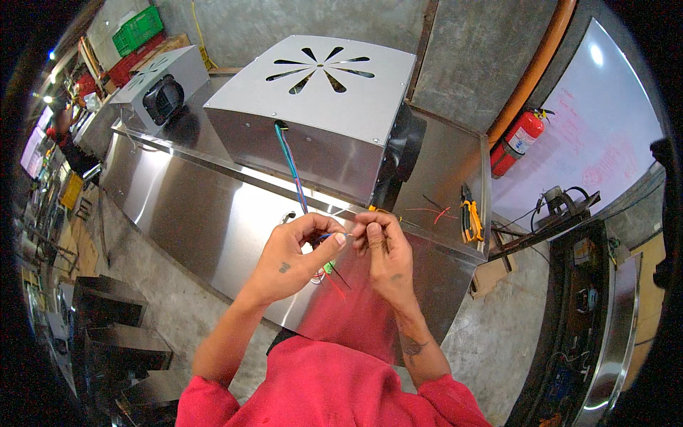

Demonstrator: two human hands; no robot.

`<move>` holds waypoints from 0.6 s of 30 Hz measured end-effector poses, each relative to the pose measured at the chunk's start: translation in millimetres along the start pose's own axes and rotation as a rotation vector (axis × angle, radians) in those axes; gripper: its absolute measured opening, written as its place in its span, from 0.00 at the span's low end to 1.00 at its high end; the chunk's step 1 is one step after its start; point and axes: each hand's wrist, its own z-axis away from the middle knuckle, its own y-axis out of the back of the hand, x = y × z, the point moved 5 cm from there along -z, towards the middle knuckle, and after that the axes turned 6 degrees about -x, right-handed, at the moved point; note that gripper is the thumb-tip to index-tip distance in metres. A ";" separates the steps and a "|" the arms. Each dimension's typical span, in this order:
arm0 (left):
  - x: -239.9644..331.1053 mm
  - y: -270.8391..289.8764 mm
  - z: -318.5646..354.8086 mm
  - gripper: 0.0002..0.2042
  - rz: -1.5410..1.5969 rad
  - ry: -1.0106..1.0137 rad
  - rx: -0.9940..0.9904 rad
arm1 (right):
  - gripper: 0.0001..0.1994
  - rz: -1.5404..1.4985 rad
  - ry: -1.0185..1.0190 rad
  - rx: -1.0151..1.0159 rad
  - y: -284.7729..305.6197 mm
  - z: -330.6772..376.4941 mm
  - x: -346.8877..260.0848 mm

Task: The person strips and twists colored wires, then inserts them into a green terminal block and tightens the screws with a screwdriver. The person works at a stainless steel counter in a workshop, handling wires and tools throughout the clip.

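Observation:
My left hand (295, 260) pinches a thin blue wire (326, 235) between thumb and forefinger. Close beside its tip, my right hand (388, 260) has thumb and fingers pressed together; whatever they may hold is too small to make out. A bundle of blue and red wires (292, 164) comes out of a hole in the front of a large metal box (306, 153) and runs down behind my left hand. Below my hands hang more loose wire ends and a small green piece (329, 267), partly hidden by my left hand.
Right of the box lie pliers with yellow-orange handles (470, 219) and red wire scraps (437, 212) on the steel bench (213, 206). A black round fitting (405, 149) juts from the box's side. A smaller similar box (160, 89) stands left; a fire extinguisher (518, 139) hangs right.

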 end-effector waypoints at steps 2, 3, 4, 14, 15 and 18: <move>0.7 -2.7 2.9 0.10 -0.069 -0.071 0.063 | 0.14 -0.146 -0.102 -0.078 5.9 4.1 6.4; 4.0 -5.4 4.0 0.10 -0.130 -0.145 0.092 | 0.14 -0.197 -0.168 -0.108 7.8 8.2 5.9; 7.4 -8.6 5.3 0.09 -0.190 -0.218 0.120 | 0.13 -0.249 -0.234 -0.138 7.3 11.7 5.2; 11.5 -24.9 11.9 0.16 -0.695 -0.721 0.142 | 0.11 -0.457 -0.311 -0.097 0.7 17.5 0.0; 10.2 -25.6 12.5 0.16 -0.736 -0.740 0.140 | 0.10 -0.452 -0.314 -0.108 0.9 17.5 0.0; 8.6 -27.6 15.0 0.18 -0.837 -0.779 0.129 | 0.08 -0.430 -0.321 -0.120 1.8 16.7 -1.2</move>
